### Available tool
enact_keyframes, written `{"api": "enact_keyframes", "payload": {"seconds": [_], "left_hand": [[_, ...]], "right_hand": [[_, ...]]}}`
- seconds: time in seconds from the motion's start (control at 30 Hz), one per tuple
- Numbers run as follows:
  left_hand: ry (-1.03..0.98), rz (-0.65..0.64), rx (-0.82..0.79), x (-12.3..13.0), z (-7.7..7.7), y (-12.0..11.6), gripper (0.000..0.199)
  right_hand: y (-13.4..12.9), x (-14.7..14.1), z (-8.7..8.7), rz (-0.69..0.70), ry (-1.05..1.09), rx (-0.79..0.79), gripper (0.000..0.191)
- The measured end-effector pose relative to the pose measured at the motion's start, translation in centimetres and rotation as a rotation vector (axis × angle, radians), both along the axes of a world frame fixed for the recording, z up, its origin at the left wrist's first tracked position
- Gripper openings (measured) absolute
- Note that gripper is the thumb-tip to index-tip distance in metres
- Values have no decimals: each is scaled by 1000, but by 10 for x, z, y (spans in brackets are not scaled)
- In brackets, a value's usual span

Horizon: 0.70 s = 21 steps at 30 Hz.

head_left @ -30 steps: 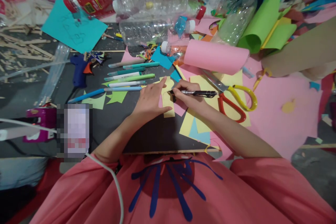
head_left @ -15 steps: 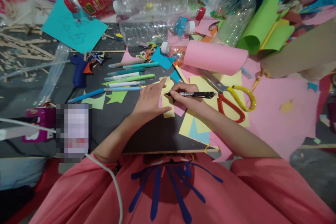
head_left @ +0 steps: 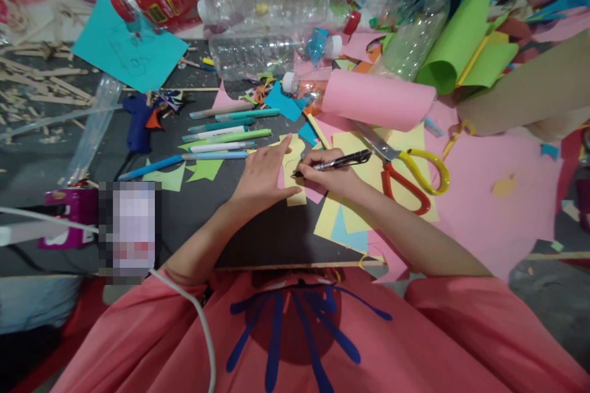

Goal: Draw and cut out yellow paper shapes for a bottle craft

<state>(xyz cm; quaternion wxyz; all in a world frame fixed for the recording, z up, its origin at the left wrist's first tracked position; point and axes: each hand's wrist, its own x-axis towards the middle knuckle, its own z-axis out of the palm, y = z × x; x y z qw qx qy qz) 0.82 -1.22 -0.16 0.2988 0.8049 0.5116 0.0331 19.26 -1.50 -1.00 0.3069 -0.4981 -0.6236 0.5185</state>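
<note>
My right hand (head_left: 329,171) is closed round a black pen (head_left: 345,161), whose tip touches a small piece of yellow paper (head_left: 295,198). A faint curved line shows on the paper near the tip. My left hand (head_left: 262,175) lies flat with fingers spread, its thumb and forefinger along the paper's left side, holding it down on the dark table. A scrap of pink paper (head_left: 315,191) pokes out under the yellow piece. To the right, scissors (head_left: 405,175) with red and yellow handles rest on larger yellow sheets (head_left: 357,212).
Several felt-tip pens (head_left: 230,135) lie beyond my left hand, with a blue glue gun (head_left: 137,123) farther left. Clear plastic bottles (head_left: 258,55) crowd the back. A pink-wrapped bottle (head_left: 378,100) lies behind the scissors. A phone (head_left: 133,230) with a white cable is at left.
The pen tip has moved slightly down and left on the yellow paper, and the pen's back end has tipped upward. A curved line now shows. My left hand has stayed in place.
</note>
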Motion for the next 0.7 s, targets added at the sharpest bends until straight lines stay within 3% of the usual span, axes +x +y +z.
{"api": "enact_keyframes", "payload": {"seconds": [0.27,0.47,0.7], "left_hand": [[9,-8,3,0,1,0,97],[30,-17,9,1,2,0,97],[19,-8,1,0,1,0,98]], "right_hand": [[0,0,0,-19,10,-10,16],[0,0,-2,-138,131,-5,19],[0,0,-2,-46,57,-1,18]]}}
